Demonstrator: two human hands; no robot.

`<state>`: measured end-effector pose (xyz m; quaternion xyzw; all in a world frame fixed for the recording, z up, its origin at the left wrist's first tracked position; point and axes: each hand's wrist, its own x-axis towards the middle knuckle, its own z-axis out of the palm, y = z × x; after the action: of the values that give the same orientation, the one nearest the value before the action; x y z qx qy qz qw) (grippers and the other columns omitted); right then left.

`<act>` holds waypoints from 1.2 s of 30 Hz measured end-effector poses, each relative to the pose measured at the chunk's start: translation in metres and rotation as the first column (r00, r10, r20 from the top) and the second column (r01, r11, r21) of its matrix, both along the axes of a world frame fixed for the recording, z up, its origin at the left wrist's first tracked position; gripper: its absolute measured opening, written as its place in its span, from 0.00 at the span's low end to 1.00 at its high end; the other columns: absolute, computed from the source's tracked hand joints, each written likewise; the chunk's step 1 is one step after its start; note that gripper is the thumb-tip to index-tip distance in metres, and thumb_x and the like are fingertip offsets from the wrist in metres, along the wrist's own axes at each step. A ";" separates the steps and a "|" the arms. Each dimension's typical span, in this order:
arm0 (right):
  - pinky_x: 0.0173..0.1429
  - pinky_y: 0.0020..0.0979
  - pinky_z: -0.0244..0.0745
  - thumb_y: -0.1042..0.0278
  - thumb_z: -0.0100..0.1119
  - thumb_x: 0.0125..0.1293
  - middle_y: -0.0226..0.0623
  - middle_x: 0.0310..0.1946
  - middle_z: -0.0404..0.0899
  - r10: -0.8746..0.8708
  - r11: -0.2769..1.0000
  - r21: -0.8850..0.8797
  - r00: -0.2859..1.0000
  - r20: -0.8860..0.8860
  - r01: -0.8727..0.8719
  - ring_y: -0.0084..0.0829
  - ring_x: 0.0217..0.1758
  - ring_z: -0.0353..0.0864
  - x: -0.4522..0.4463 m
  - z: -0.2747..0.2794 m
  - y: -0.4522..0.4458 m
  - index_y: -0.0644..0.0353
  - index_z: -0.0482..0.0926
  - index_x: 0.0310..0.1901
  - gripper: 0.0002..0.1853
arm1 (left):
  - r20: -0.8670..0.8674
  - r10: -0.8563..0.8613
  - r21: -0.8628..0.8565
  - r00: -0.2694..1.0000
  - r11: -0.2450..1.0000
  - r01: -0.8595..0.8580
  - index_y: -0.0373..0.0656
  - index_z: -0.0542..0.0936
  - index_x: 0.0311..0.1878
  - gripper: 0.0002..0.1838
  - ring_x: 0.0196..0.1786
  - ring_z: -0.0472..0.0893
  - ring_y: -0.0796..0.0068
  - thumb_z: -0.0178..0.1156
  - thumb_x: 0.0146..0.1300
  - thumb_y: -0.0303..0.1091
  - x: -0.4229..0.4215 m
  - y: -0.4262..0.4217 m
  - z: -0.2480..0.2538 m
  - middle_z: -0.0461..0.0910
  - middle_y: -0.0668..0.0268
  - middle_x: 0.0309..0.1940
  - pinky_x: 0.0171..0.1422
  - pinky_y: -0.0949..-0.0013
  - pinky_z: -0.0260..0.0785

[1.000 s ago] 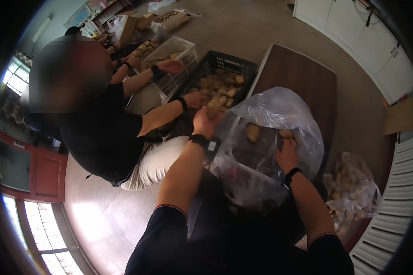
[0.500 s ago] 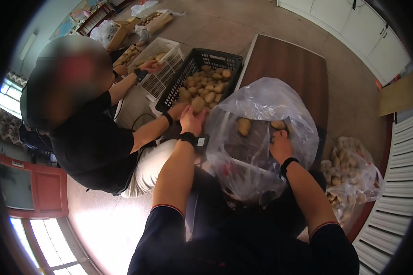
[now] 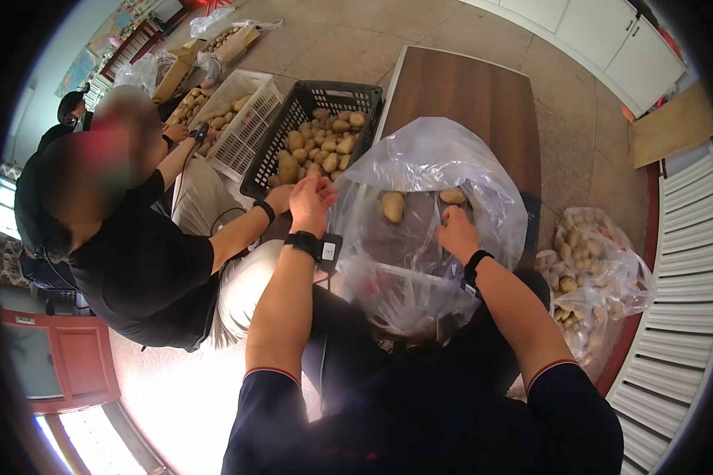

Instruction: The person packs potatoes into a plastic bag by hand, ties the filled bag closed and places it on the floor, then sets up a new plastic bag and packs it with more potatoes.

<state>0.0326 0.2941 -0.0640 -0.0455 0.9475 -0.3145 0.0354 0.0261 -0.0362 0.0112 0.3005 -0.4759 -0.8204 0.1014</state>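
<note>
My left hand is raised at the near end of a black crate of potatoes. Its fingers are loosely apart, and I see nothing held in them. Over the mouth of a clear plastic bag, my right hand has its fingers curled together; whatever they may hold is hidden. Inside the bag lie a potato at the left and another potato just beyond my right fingertips. A co-worker's hand reaches to the crate beside my left hand.
A brown tabletop stands behind the bag. Left of the black crate is a white crate with potatoes. A filled bag of potatoes sits on the floor at right. A co-worker sits close on my left, another person beyond.
The view has shifted, moving the scene left. My left hand no longer shows the potato at its fingertips. My right hand has drawn slightly away from the potato at the bag's right.
</note>
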 end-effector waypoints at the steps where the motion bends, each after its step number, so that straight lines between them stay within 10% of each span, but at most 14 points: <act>1: 0.51 0.49 0.75 0.70 0.57 0.56 0.48 0.48 0.76 0.000 1.000 0.001 1.000 0.000 0.000 0.53 0.45 0.80 -0.002 -0.004 0.000 0.58 0.73 0.45 0.14 | -0.001 -0.079 -0.017 0.997 0.997 0.079 0.37 0.74 0.56 0.15 0.36 0.82 0.65 0.53 0.72 0.34 0.001 0.005 0.002 0.78 0.61 0.43 0.38 0.63 0.78; 7: 0.47 0.38 0.79 0.71 0.58 0.60 0.47 0.47 0.79 0.050 0.889 -0.452 0.962 0.270 0.081 0.42 0.42 0.84 -0.013 -0.004 -0.005 0.57 0.71 0.54 0.19 | 0.079 -0.427 -0.071 0.901 0.899 0.433 0.39 0.75 0.54 0.15 0.34 0.82 0.68 0.56 0.70 0.38 0.012 0.044 0.016 0.80 0.62 0.42 0.35 0.67 0.77; 13: 0.47 0.32 0.82 0.72 0.53 0.70 0.43 0.49 0.78 0.375 0.484 -0.828 0.788 0.489 0.284 0.37 0.43 0.86 0.001 0.044 -0.017 0.63 0.67 0.62 0.20 | 0.242 -0.686 -0.158 0.686 0.670 0.725 0.39 0.73 0.60 0.24 0.37 0.84 0.68 0.58 0.69 0.45 0.020 0.082 0.013 0.79 0.60 0.45 0.39 0.66 0.78; 24: 0.42 0.25 0.77 0.55 0.51 0.76 0.32 0.38 0.81 0.455 0.643 -0.766 0.799 0.394 0.012 0.22 0.35 0.80 0.011 0.055 -0.026 0.62 0.75 0.56 0.19 | 0.087 -0.906 -0.145 0.414 0.400 0.905 0.40 0.76 0.59 0.21 0.43 0.83 0.69 0.58 0.70 0.43 0.023 0.095 -0.001 0.80 0.62 0.47 0.38 0.71 0.79; 28: 0.43 0.25 0.76 0.53 0.50 0.76 0.29 0.37 0.81 0.391 0.696 -0.717 0.861 0.326 -0.044 0.20 0.38 0.80 0.007 0.045 -0.019 0.62 0.76 0.55 0.20 | 0.127 -0.861 0.055 0.493 0.502 0.863 0.41 0.76 0.60 0.20 0.38 0.82 0.73 0.59 0.69 0.41 0.016 0.091 0.001 0.81 0.65 0.45 0.37 0.72 0.76; 36: 0.55 0.44 0.75 0.63 0.55 0.66 0.55 0.44 0.83 -0.170 0.966 -0.188 0.984 0.043 0.175 0.53 0.50 0.82 -0.024 0.012 0.013 0.66 0.78 0.53 0.18 | -0.086 -0.441 0.082 0.894 0.891 0.447 0.42 0.78 0.52 0.13 0.33 0.78 0.73 0.59 0.69 0.37 0.005 0.049 0.013 0.81 0.66 0.39 0.33 0.71 0.72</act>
<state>0.0083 0.3069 -0.0525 0.0381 0.9127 -0.4066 0.0158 0.0311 0.0131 0.0242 0.1618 -0.4869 -0.8538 -0.0883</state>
